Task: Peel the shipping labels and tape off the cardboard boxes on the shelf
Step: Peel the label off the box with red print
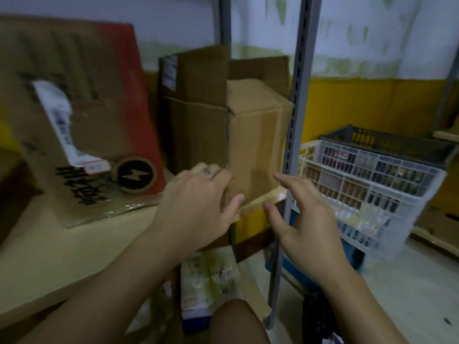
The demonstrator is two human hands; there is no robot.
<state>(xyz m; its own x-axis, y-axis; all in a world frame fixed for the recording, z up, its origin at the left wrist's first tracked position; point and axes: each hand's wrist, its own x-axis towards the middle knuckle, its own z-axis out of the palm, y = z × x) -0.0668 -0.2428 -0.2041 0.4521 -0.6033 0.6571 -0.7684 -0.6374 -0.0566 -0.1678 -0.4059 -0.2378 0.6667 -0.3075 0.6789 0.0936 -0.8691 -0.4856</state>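
left grip (pixel 198 207) curled round cardboard box (pixel 255 135) near lower corner | right grip (pixel 308 219) spread, just beside box base

Storeroom: shelving (pixel 294 100), cardboard boxes (pixel 250 135), crates (pixel 367 180)

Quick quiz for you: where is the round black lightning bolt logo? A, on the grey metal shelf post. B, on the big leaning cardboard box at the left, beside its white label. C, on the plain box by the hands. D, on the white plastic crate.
B: the lightning bolt logo is printed on the leaning cardboard box, just right of the lower end of its white label.
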